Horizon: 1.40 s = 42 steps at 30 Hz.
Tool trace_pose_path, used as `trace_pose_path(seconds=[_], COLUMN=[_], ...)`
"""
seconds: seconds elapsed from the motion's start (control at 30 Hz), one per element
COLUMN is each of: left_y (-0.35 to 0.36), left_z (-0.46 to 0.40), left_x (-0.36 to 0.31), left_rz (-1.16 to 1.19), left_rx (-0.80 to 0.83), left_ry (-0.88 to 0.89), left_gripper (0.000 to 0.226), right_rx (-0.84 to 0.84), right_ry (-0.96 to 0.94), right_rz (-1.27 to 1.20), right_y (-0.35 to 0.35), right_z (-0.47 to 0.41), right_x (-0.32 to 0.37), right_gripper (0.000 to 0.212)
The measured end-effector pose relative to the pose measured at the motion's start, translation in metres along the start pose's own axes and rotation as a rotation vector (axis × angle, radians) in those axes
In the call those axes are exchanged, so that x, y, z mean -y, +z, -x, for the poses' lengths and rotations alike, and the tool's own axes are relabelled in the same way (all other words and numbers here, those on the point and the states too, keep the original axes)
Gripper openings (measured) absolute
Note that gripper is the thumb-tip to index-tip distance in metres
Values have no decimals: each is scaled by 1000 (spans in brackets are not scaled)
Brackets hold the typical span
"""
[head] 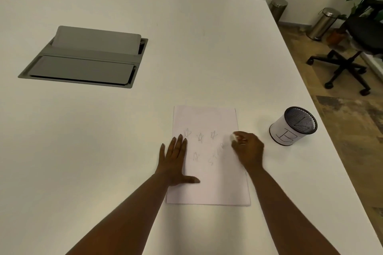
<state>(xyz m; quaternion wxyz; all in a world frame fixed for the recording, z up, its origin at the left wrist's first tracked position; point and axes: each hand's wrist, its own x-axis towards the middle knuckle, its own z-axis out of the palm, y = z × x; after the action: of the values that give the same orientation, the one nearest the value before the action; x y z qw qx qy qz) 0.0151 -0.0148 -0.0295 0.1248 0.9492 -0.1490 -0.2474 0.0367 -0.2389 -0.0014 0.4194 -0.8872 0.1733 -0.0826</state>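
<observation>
Paper (209,190) is lying near us on the table (103,151). We are pressing our left hand (176,163) flat on its left edge, fingers together, thumb out, to stop it sliding. Our right hand (248,151) is pinching an eraser (234,136) at the right edge, beside the pencil stars (200,136).

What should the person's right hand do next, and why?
Probably slide the white eraser pinched in the right hand left onto the nearest pencil star: pencil marks show on the paper, and the left hand lies flat on it, steadying it.
</observation>
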Motion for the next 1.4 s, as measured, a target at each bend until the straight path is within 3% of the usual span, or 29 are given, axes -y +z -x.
trace_pose_path(seconds=[0.1, 0.23, 0.4, 0.7, 0.93, 1.27, 1.4], left_y=[2, 2, 0, -2, -3, -7, -6], left_z=[0, -1, -1, 1, 0, 0, 0], left_x=[-1, -5, -7, -10, -11, -13, -13], left_rz=[15, -29, -37, -44, -76, -93, -101], left_rx=[-5, -22, 1, 13, 51, 66, 67], left_ry=[-8, -21, -49, -67, -83, -97, -97], left_gripper=[154, 157, 139, 140, 140, 141, 140], right_rx=[233, 447, 469, 350, 533, 391, 457], right_ry=[-97, -236, -300, -241, -254, -244, -192], right_rz=[-138, -16, 16, 18, 35, 63, 20], right_y=[27, 54, 56, 62, 50, 61, 51], right_z=[27, 56, 57, 27, 53, 30, 46], right_x=[16, 19, 17, 22, 15, 29, 22], right_gripper=[15, 16, 13, 17, 19, 16, 17])
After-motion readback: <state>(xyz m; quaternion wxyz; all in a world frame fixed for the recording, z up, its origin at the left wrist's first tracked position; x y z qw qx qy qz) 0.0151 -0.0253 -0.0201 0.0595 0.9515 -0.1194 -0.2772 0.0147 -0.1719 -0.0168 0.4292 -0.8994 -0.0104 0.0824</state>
